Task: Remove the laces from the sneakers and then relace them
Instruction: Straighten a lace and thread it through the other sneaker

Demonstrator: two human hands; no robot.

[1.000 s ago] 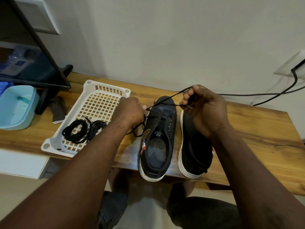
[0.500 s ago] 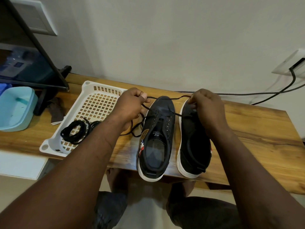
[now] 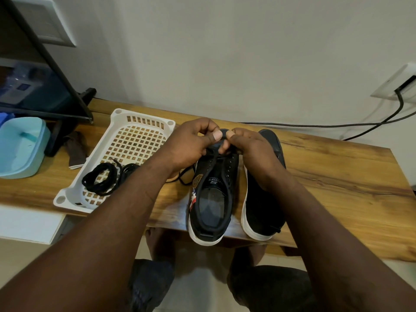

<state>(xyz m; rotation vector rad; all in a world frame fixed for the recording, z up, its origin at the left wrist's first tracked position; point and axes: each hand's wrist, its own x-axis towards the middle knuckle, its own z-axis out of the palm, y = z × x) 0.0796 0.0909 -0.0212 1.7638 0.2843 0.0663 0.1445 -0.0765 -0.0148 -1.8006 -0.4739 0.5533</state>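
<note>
step: relacing | left hand (image 3: 193, 140) and right hand (image 3: 252, 152): fingers curled, pinching thin black lace (image 3: 182, 180) over toe end of black white-soled sneaker (image 3: 211, 199) | why: likely feeding an eyelet

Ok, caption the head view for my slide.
Left hand and right hand pinch a black lace at the toe of a sneaker; another lace coiled in the white basket.

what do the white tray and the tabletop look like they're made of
The white tray looks like moulded plastic, matte: even colour, grid of square holes. The tabletop looks like varnished wood: flowing grain, dark streaks, slight sheen, though laminate is possible.
</note>
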